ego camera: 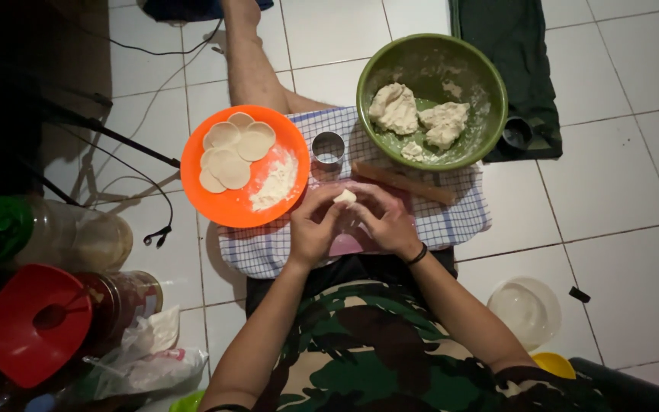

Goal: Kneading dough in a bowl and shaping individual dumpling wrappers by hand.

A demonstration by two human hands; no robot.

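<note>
A small, pale dough piece [344, 197], rounded and lumpy, which I see pinched between the fingertips of both hands, raised just above the pink board on the checked cloth.

White tiled floor [619, 175], dim light
</note>
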